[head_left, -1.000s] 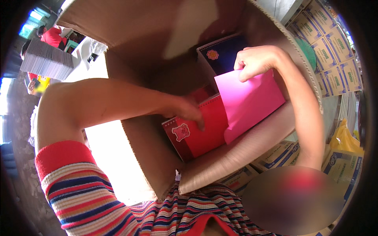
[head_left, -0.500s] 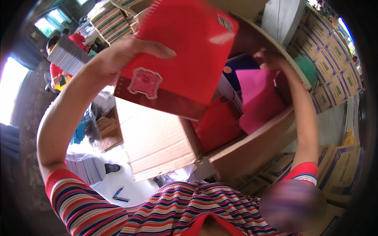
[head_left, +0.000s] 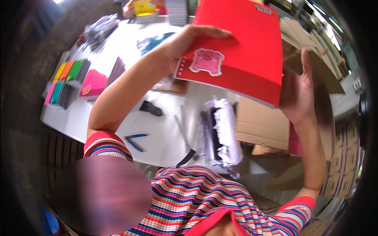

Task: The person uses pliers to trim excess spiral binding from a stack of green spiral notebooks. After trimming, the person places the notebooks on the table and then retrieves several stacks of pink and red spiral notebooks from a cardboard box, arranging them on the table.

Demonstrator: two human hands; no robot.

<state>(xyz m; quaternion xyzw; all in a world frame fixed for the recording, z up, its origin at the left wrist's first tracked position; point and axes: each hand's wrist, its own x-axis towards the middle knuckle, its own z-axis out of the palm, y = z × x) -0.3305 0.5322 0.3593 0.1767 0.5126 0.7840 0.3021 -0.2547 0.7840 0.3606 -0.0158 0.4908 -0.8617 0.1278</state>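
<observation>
A red spiral notebook (head_left: 240, 51) with a pink pig sticker near its lower left corner is held up in front of me, tilted. My left hand (head_left: 189, 43) grips its left side, thumb lying across the cover and the other fingers hidden behind. Against the right edge of the notebook rests my right hand (head_left: 298, 92), its thumb stretched upward and apart; its other fingers are partly hidden. Below the notebook on the right stands an open cardboard box (head_left: 262, 122), with a strip of pink visible inside it.
On the white table (head_left: 165, 145) lie blue-handled pliers (head_left: 136, 141), wire spirals (head_left: 183, 126), a dark object (head_left: 151, 108) and crumpled white material (head_left: 226, 131). Colourful notebooks (head_left: 69, 80) stand at the left. Printed cartons (head_left: 342, 157) are stacked at right. A person's hand (head_left: 128, 10) shows at the far side.
My right hand has come out of the box and up to the notebook's right edge. The view has turned left, showing more table; my left hand still holds the notebook.
</observation>
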